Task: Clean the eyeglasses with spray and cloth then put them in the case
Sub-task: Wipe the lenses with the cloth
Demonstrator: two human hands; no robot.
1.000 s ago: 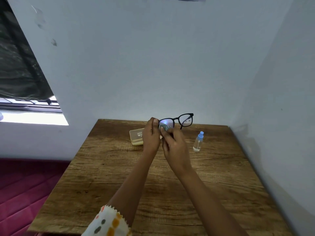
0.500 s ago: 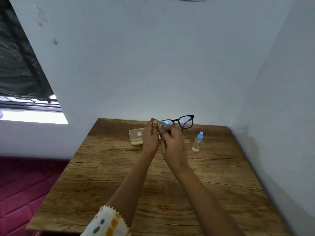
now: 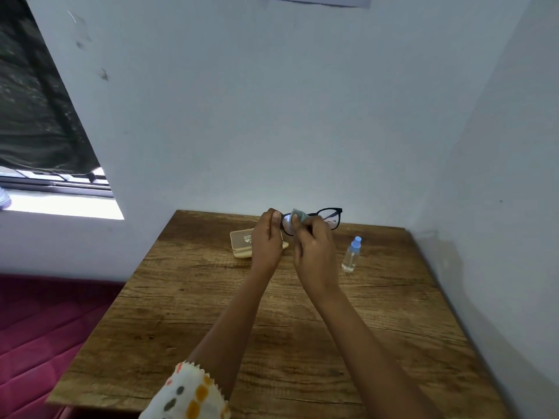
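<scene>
Wiping step, apparently: pinching the eyeglasses (image 3: 331, 217) by the rim in the left hand (image 3: 267, 237), pressing the cloth (image 3: 298, 215), gripped in the curled right hand (image 3: 314, 252), on the lens between. Next, probably: shifting to the lens beyond the right fingertips.

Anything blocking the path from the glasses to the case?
Nothing visible. The black-framed eyeglasses are held in the air near the beige case, left hand gripping the frame, right hand pinching the grey-green cloth on a lens. The clear blue-capped spray bottle stands off to the right. Case open or shut: cannot tell.
</scene>
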